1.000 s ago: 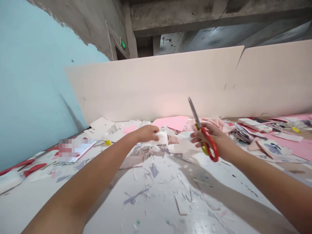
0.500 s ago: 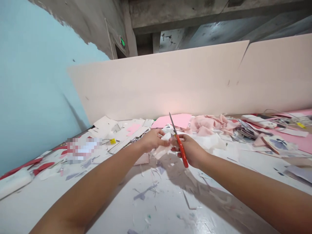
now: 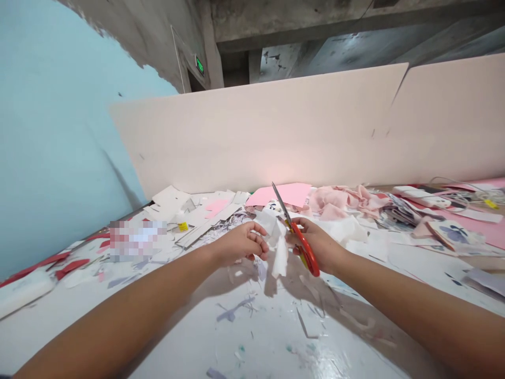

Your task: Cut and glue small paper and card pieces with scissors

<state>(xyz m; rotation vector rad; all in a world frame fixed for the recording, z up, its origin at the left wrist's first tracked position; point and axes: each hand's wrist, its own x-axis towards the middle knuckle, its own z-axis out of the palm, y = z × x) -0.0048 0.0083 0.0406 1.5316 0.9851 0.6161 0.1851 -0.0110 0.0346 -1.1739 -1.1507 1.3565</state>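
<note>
A pale pink partition [image 3: 252, 137], split by a slanting gap toward the right, stands behind a white table [image 3: 260, 352] whose near surface catches the light. At left, a light-blue wall [image 3: 59, 131] meets bare grey concrete [image 3: 126, 29] in a ragged edge; beyond, a green sign [image 3: 199, 65] glows near concrete beams [image 3: 276, 23].

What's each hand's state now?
Left hand: open, fingers curled, nothing visibly held.
Right hand: closed on red-handled metal scissors; hold on limp white sheet unclear.
</note>
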